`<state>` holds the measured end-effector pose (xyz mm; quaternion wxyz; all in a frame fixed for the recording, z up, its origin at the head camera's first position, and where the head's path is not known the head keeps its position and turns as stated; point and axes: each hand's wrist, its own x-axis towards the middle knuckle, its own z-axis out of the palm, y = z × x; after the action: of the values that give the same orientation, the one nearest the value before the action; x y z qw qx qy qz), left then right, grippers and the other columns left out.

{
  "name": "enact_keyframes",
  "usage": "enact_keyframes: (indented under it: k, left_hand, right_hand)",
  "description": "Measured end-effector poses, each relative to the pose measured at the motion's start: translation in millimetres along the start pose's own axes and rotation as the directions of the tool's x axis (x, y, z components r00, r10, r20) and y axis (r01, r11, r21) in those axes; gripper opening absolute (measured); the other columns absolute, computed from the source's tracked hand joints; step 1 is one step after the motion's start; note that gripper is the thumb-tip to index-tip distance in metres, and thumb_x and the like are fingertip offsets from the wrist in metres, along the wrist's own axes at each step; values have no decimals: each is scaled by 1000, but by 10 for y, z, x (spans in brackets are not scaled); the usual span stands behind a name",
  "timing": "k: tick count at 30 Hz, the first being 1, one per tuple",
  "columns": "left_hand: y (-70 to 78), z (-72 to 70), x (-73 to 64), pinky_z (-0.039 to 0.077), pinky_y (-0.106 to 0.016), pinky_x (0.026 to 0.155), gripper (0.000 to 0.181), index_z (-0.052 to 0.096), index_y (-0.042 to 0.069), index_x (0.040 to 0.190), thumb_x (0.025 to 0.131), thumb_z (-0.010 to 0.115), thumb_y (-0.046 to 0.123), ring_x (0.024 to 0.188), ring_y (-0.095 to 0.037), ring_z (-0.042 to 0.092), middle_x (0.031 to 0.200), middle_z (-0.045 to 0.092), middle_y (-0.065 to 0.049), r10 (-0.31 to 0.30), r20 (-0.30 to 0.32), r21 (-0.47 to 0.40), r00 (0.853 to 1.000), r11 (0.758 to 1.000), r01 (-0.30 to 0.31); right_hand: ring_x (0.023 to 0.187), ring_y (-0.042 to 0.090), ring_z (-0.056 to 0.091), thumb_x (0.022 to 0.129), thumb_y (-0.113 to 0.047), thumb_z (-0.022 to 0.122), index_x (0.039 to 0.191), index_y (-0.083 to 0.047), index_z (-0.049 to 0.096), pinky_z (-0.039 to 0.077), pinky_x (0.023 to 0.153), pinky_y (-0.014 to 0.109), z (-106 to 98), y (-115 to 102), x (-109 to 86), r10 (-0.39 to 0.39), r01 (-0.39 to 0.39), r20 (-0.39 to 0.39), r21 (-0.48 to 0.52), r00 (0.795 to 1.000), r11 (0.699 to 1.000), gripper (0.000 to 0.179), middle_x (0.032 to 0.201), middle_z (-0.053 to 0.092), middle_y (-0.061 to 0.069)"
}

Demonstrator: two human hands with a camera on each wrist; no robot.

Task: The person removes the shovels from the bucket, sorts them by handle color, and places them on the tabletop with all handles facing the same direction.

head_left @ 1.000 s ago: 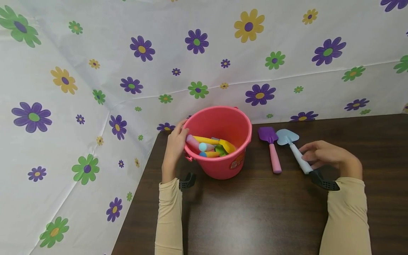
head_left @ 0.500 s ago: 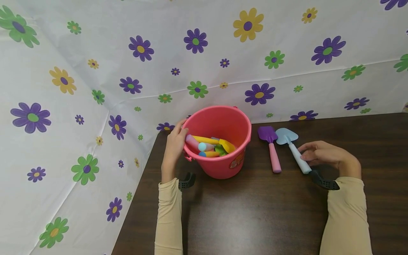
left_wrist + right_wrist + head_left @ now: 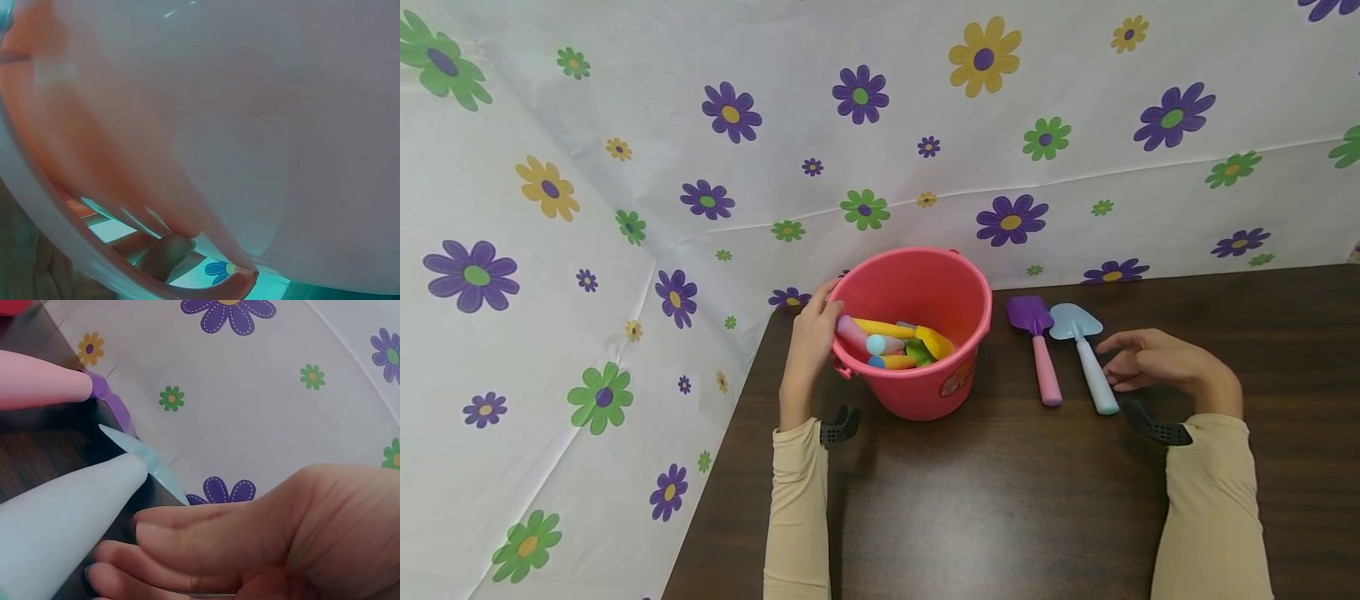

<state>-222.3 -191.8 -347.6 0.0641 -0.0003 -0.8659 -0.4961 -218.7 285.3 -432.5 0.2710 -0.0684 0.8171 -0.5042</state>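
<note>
A pink-red bucket (image 3: 917,396) stands on the table, with several toy tools (image 3: 883,329) with colourful handles inside. My left hand (image 3: 808,337) holds the bucket's left rim; in the left wrist view a fingertip (image 3: 167,255) shows past the curved pink edge. Right of the bucket lie two toy trowels side by side. One has a purple blade and pink handle (image 3: 1047,371); the other is a light blue trowel (image 3: 1095,375). Just right of the light blue handle, my right hand (image 3: 1165,362) has loosely bent fingers and nothing in them. The right wrist view shows a gap between fingertips and handle.
The dark wood table (image 3: 955,517) runs up to a white cloth backdrop (image 3: 760,50) with printed flowers, behind and on the left. Black wrist camera mounts (image 3: 841,425) sit on both forearms.
My right hand has let go of the light blue trowel and drawn slightly away to the right. The trowel's handle has swung a little to the left. My left hand stays on the bucket.
</note>
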Motion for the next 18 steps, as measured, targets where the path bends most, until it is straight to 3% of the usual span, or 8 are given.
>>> enact_keyframes:
  k: [5, 9, 18]
  left_hand:
    - [-13, 4, 10, 61, -39, 81, 51, 48, 17, 154, 105, 48, 30, 105, -33, 68, 142, 60, -15, 2, 2, -1, 1000, 1000, -2]
    - [-31, 6, 20, 61, -41, 84, 52, 48, 16, 154, 105, 48, 29, 107, -33, 67, 142, 60, -15, 7, 2, -1, 1000, 1000, -7]
    - [-30, 12, 12, 61, -43, 83, 51, 49, 16, 154, 104, 48, 29, 107, -33, 68, 141, 61, -14, 23, -2, -2, 1000, 1000, -23]
  right_hand:
    - [104, 30, 67, 103, -19, 58, 141, 19, 41, 60, 90, 45, 16, -55, 22, 12, -15, -29, -109, 1000, 994, 56, 125, 60, 27]
    - [101, 31, 68, 103, -28, 62, 135, 18, 46, 59, 90, 48, 32, -118, 69, 31, -37, -34, -182, 999, 983, 59, 122, 61, 29]
    - [95, 26, 66, 100, -25, 68, 130, 18, 48, 60, 88, 46, 64, -176, 155, 44, -56, -65, -201, 997, 978, 57, 114, 61, 25]
